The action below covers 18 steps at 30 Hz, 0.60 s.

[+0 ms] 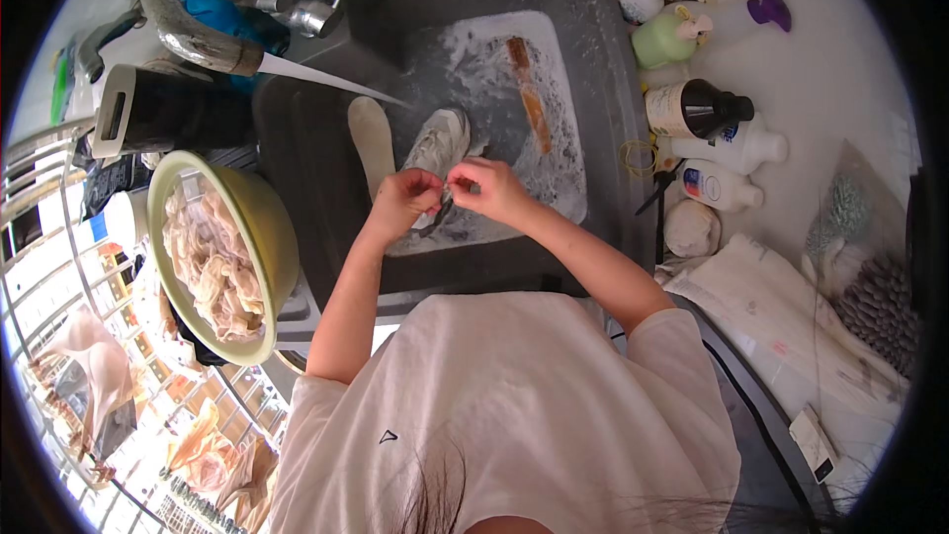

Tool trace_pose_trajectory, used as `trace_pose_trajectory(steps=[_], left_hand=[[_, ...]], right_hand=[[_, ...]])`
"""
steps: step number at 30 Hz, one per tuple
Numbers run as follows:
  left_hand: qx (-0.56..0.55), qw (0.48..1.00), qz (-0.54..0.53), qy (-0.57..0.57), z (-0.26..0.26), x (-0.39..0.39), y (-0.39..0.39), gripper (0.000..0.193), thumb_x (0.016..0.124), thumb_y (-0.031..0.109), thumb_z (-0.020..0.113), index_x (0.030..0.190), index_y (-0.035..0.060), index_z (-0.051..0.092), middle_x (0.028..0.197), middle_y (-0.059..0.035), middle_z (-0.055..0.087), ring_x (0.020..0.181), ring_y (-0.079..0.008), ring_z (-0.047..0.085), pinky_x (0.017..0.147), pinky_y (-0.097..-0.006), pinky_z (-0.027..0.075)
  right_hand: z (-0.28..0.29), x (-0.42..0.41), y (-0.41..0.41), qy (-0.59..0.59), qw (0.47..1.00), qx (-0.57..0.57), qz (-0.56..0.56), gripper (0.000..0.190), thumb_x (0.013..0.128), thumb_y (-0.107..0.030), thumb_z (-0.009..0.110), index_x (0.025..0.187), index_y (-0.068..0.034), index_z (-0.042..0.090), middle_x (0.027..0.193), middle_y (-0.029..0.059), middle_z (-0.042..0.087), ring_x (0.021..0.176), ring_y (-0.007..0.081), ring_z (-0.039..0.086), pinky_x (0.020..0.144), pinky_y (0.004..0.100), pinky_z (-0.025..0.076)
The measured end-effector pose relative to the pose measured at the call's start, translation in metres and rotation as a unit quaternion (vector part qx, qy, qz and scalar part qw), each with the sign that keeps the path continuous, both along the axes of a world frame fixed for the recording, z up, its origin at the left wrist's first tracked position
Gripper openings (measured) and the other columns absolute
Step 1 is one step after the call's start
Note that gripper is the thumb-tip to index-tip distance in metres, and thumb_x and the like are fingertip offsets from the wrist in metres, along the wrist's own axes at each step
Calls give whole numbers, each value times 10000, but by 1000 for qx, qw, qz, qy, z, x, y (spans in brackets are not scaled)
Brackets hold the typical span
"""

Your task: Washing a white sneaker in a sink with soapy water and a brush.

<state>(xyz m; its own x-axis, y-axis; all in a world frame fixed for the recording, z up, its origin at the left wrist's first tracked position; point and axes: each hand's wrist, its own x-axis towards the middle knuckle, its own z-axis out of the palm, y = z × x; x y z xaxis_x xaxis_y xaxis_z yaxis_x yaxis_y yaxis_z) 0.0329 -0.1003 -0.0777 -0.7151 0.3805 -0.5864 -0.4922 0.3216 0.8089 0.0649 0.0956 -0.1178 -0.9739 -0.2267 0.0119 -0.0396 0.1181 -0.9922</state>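
Observation:
A wet grey-white sneaker (439,144) lies in the dark grey sink (311,252), toe pointing away from me. Over its near end, my left hand (409,200) and my right hand (485,189) meet fingertip to fingertip. Both pinch a thin pale strand that looks like a shoelace; the fingers mostly hide it. Left of the shoe rests a pale insole (371,135). A wooden-handled brush (530,96) lies among suds on the right side of the basin. Water runs from the metal faucet (200,44) into the sink beyond the shoe.
A yellow-green basin (285,259) of wet pale cloth stands left of the sink, near a black container (185,115). Along the right ledge are a green pump bottle (660,41), a dark brown bottle (704,110) and white bottles (719,185). A metal window grille (67,237) borders the left.

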Motion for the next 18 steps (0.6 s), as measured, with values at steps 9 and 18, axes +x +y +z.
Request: trace_pose_trajectory(steps=[9,18], left_hand=[[-27,995,10,-91,-8,-15,5,112,870,78,602,877,-26,644,730,-25,613,629,-80,541,596,-210,450],[-12,978,40,-203,-30,-40,-5,126,865,130,632,840,9,657,730,6,602,618,-54,532,551,-179,435]], right_hand=[[-3,-20,10,321,901,275,100,112,801,-168,652,826,-95,570,842,61,576,682,221,644,585,341,528],[-4,-66,8,247,898,282,229,194,787,-192,650,884,-43,571,882,110,606,752,314,655,641,416,538]])
